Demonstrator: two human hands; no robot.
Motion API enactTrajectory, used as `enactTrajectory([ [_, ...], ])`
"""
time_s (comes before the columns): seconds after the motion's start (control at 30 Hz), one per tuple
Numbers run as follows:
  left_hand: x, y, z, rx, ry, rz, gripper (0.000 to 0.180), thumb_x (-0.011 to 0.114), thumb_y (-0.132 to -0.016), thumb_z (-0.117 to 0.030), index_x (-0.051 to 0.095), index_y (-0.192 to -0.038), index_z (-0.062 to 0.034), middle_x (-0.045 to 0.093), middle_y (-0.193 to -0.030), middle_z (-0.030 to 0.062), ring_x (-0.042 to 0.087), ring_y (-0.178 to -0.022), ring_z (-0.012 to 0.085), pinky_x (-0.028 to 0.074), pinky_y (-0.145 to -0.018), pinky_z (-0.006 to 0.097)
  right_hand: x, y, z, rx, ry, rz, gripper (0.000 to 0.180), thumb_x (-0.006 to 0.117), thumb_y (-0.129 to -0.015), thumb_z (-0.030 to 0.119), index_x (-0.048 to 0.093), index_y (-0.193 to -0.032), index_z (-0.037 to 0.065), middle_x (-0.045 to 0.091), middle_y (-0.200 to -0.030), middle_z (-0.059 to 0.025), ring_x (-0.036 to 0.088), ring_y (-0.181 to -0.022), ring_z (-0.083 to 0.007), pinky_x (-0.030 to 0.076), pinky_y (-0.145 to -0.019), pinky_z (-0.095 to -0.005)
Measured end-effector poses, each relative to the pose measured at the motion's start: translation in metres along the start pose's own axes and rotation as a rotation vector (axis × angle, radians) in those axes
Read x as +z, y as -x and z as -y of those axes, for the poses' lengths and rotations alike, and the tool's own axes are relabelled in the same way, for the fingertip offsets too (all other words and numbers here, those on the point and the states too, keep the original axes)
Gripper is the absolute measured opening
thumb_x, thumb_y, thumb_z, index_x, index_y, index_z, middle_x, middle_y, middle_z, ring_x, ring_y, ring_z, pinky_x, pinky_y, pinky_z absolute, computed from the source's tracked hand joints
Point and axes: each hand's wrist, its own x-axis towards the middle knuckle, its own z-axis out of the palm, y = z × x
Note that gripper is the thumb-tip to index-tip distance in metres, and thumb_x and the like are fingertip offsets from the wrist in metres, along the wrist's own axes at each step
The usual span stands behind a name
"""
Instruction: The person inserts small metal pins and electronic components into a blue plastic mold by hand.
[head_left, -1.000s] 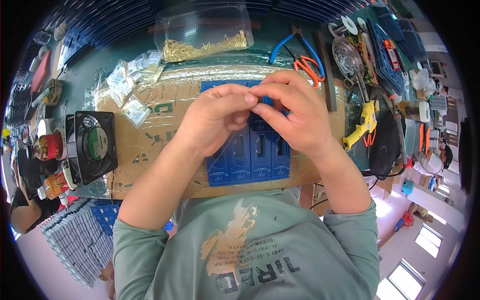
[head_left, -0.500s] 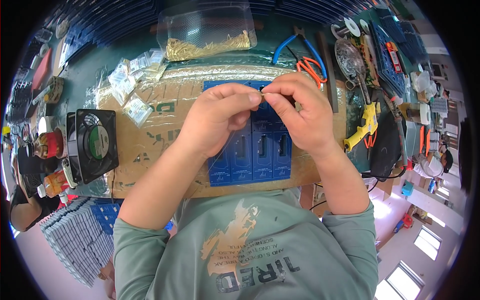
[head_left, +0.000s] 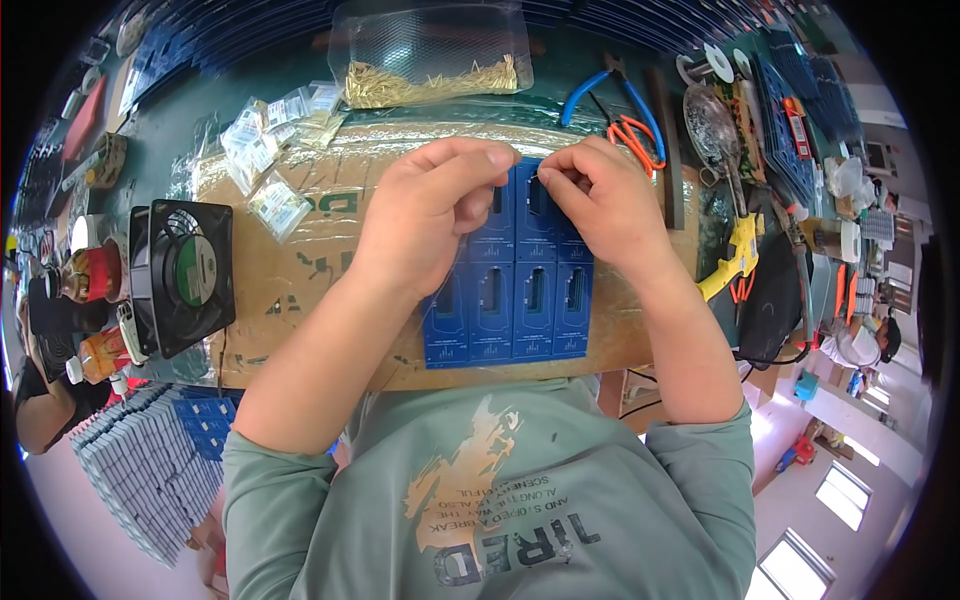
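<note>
A narrow gap at center frame separates the left hand (head_left: 430,205) and right hand (head_left: 612,208) above a blue circuit-board panel (head_left: 512,345). Left of center, bare cardboard (head_left: 305,275) gives passage between the left forearm (head_left: 335,345) and a black fan (head_left: 160,300); small plastic bags (head_left: 278,205) obstruct its upper end. A clear plastic tray (head_left: 400,38) blocks top center. Upper right, blue-handled pliers (head_left: 580,97), a dark bar (head_left: 675,205) and a yellow pistol-grip tool (head_left: 742,245) crowd the way.

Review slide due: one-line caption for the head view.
Left hand and right hand, both pinched, over a blue slotted panel; black fan to the left.
</note>
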Motion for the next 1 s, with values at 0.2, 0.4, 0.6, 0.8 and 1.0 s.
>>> enactTrajectory([
  [0.2, -0.002, 0.0, 0.0, -0.019, -0.008, 0.057, 0.016, 0.066, -0.091, -0.012, 0.069, -0.1, 0.0014, 0.065, -0.083, 0.0034, 0.049, -0.064, 0.0062, 0.033, -0.054, 0.021, 0.0, 0.0, 0.004, -0.042, 0.087, -0.012, 0.014, 0.066, -0.088, 0.021, 0.07, -0.09, 0.008, 0.064, -0.091, -0.0088, 0.064, -0.085, -0.0314, 0.052, -0.074, -0.0398],
  [0.4, -0.001, 0.0, 0.0, -0.018, -0.013, 0.038, 0.016, 0.067, -0.09, -0.012, 0.069, -0.1, 0.0014, 0.065, -0.083, 0.0033, 0.05, -0.064, 0.006, 0.033, -0.054, 0.021, 0.004, 0.006, 0.008, -0.231, 0.277, -0.075, 0.008, 0.068, -0.086, 0.017, 0.07, -0.089, 0.01, 0.064, -0.089, -0.0056, 0.064, -0.08, -0.0282, 0.053, -0.067, -0.0376],
  [0.6, -0.001, 0.0, 0.001, -0.023, -0.009, 0.031, 0.016, 0.067, -0.09, -0.012, 0.069, -0.099, 0.0007, 0.065, -0.082, 0.0028, 0.049, -0.064, 0.0061, 0.033, -0.054, 0.021, 0.001, 0.009, 0.0, -0.377, 0.295, -0.143, 0.008, 0.067, -0.085, 0.011, 0.069, -0.093, 0.009, 0.063, -0.088, -0.0052, 0.064, -0.076, -0.0279, 0.053, -0.064, -0.0371],
  [0.8, -0.003, 0.0, 0.001, -0.012, 0.004, 0.044, 0.016, 0.067, -0.09, -0.013, 0.07, -0.1, 0.0001, 0.065, -0.083, 0.0022, 0.049, -0.064, 0.006, 0.033, -0.054, 0.021, 0.002, 0.007, 0.004, -0.383, 0.257, -0.119, 0.01, 0.066, -0.085, 0.009, 0.067, -0.095, 0.009, 0.062, -0.089, -0.0062, 0.065, -0.076, -0.0282, 0.053, -0.063, -0.038],
  [1.0, -0.002, 0.0, 0.0, -0.015, 0.008, 0.044, 0.017, 0.067, -0.091, -0.013, 0.069, -0.101, 0.0, 0.065, -0.082, 0.0019, 0.049, -0.064, 0.0059, 0.033, -0.054, 0.021, 0.0, 0.003, 0.005, -0.465, 0.336, -0.091, 0.009, 0.067, -0.083, 0.01, 0.065, -0.092, 0.008, 0.059, -0.087, -0.0079, 0.063, -0.074, -0.0289, 0.051, -0.062, -0.0388],
])
